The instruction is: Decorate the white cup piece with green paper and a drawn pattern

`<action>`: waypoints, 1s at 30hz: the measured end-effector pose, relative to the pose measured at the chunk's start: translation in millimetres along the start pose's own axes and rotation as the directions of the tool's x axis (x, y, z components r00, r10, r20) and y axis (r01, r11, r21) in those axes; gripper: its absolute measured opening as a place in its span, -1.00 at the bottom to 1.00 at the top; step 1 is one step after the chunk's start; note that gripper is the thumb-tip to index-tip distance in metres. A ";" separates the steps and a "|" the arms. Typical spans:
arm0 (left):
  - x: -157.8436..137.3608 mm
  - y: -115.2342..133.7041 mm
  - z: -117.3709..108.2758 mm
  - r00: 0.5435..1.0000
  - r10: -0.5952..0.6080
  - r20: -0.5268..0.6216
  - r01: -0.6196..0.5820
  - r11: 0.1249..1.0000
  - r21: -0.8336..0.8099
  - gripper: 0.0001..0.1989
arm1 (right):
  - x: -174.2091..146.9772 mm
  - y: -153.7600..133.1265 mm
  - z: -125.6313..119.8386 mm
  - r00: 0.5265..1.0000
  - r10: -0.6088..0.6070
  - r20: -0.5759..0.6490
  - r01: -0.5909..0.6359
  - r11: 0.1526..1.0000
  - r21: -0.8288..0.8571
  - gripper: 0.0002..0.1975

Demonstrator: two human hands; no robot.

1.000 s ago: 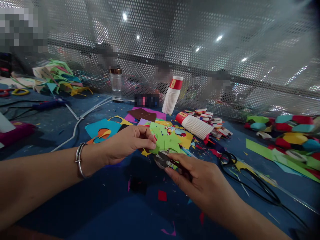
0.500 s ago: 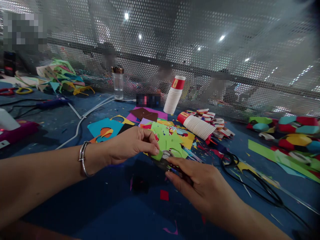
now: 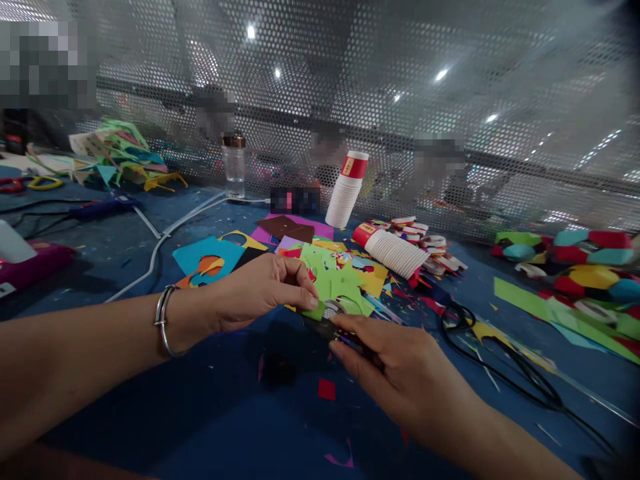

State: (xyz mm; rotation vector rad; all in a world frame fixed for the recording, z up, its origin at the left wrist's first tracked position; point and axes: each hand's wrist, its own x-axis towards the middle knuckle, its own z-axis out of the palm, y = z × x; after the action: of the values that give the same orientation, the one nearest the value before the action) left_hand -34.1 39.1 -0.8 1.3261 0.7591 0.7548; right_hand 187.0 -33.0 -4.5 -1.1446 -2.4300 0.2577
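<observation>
My left hand [image 3: 280, 288], with a silver bangle on the wrist, pinches a small green paper piece [image 3: 315, 311] between thumb and fingers. Wrapped round a slim dark tool [image 3: 350, 337] is my right hand [image 3: 407, 370]; the tool's exact kind is unclear, as the fingers cover much of it. Its far end meets the green paper piece, beside a round, silvery, grid-patterned part [image 3: 332, 309]. Both hands are above the blue table, close together. Just beyond them lie light green paper cutouts [image 3: 345, 280] on a pile of coloured sheets.
One stack of paper cups [image 3: 344, 197] stands leaning; another cup stack [image 3: 397, 252] lies on its side. A lidded bottle [image 3: 234, 170] is at the back. Black cable [image 3: 525, 373] loops at right. A red paper square [image 3: 327, 389] and scraps lie in front.
The whole view has shifted very slightly. Both hands keep nearly the same pose, with the green paper piece still against the tool's end.
</observation>
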 end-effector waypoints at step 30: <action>0.5 -7.1 6.8 1.000 0.015 -0.006 -0.014 0.993 0.114 -0.85 | 9.5 6.0 -5.0 0.883 0.456 -0.112 -0.361 0.812 0.458 -0.66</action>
State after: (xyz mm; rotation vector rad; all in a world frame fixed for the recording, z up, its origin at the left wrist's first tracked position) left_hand -27.9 35.1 -7.3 1.4333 0.8083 0.7364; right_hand 188.0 -22.0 0.8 -1.3926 -1.7865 0.7209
